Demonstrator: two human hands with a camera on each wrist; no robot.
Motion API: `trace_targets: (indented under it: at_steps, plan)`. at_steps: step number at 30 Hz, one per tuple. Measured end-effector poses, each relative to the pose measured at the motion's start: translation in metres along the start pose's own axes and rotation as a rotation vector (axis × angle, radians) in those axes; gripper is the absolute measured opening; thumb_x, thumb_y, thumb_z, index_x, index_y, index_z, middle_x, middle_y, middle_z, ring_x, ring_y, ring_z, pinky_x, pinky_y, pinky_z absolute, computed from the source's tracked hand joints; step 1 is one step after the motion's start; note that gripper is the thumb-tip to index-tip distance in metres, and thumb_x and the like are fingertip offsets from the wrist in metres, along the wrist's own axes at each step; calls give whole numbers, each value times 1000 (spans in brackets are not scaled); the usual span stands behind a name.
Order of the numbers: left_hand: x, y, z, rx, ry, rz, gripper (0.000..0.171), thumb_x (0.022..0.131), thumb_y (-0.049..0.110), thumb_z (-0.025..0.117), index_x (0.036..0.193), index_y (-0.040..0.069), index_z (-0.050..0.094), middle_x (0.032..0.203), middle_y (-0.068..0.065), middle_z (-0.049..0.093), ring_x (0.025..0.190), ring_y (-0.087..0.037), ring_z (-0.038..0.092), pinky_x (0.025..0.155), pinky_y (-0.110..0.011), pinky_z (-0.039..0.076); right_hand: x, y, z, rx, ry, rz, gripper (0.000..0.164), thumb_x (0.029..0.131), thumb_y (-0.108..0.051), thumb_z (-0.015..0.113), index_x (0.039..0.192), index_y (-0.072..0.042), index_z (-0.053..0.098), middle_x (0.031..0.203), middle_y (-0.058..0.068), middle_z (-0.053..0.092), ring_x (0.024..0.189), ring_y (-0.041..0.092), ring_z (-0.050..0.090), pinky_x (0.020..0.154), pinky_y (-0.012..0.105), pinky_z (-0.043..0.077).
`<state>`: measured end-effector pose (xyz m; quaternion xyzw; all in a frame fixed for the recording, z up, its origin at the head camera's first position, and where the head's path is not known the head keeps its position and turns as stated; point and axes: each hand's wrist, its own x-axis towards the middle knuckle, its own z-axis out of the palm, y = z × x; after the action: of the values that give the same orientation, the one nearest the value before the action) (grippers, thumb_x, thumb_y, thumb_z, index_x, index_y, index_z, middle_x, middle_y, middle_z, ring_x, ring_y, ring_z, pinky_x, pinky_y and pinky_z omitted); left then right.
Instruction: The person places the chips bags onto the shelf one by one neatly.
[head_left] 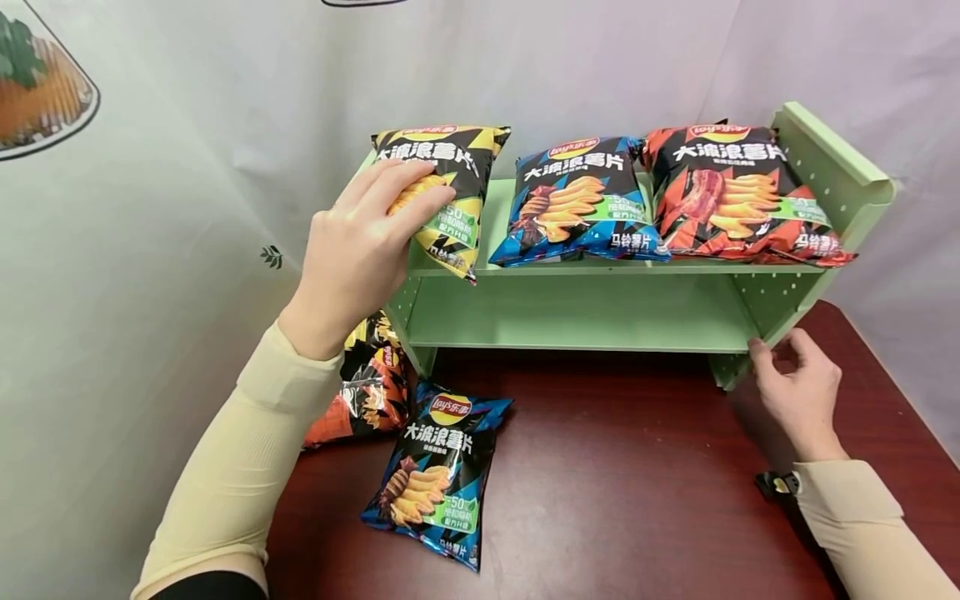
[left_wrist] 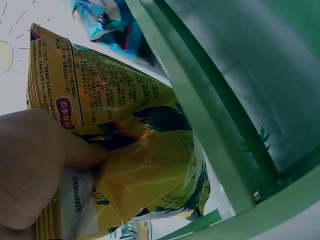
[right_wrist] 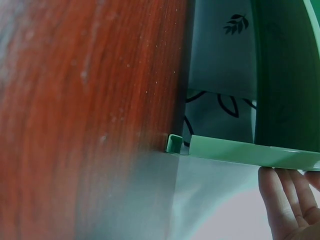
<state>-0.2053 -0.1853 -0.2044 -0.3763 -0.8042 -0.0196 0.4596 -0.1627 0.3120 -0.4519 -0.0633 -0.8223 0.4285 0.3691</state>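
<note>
In the head view my left hand [head_left: 367, 237] grips a yellow-and-black bag of potato chips [head_left: 468, 187] at the left end of the green shelf [head_left: 577, 312]. The left wrist view has the thumb pressed on the printed back of that bag [left_wrist: 150, 165], beside a green shelf edge. A blue chip bag [head_left: 577, 200] and a red one [head_left: 738, 196] lean back on the same top tier. My right hand [head_left: 802, 392] holds the shelf's right side panel low down, thumb at the front edge. Its fingers [right_wrist: 280, 200] lie against the outer face in the right wrist view.
Another blue chip bag [head_left: 435, 475] lies face up on the dark red wooden table [head_left: 615, 483]. Left of it, an orange-and-black bag [head_left: 367, 400] and a partly hidden yellow one [head_left: 375, 332] lie by the shelf's left leg. A pale curtain [head_left: 585, 67] hangs behind.
</note>
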Motion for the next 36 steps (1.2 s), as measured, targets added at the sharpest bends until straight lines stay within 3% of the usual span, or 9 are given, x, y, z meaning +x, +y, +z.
trace_targets:
  at_steps: [13,19,25,31,36]
  plan:
    - [10,-7,21,-55,-32,-41,43,102,0,44,127,21,72,137,-7,67,131,-31,59,92,-60,58,0,-8,-1,5,4,-24,19,91,-17,71,83,-1,64,68,-37,55,57,-18,51,57,2,37]
    - [10,-13,28,-40,-84,-35,48,98,-5,46,128,22,71,139,-7,66,134,-30,58,91,-60,59,-1,-8,-2,8,3,-31,17,91,-16,70,85,-1,65,68,-38,55,56,-19,50,56,2,37]
    - [9,-12,29,-37,-93,-23,50,97,-6,45,131,22,70,141,-7,65,135,-31,57,83,-60,60,0,-7,-2,7,3,-35,16,91,-16,71,86,-1,66,67,-38,55,56,-18,51,56,2,37]
    - [9,-14,27,-63,-134,-15,50,98,-5,44,136,17,66,141,-10,64,131,-33,61,97,-55,57,0,-6,-2,4,-1,-23,17,92,-16,71,86,-1,65,67,-38,55,55,-19,51,55,2,37]
    - [4,-19,24,-60,-205,-29,53,94,-3,52,141,19,62,142,-10,63,126,-34,63,99,-55,56,0,-6,-2,0,-4,-24,17,92,-17,70,85,-2,65,67,-36,55,55,-19,51,56,2,37]
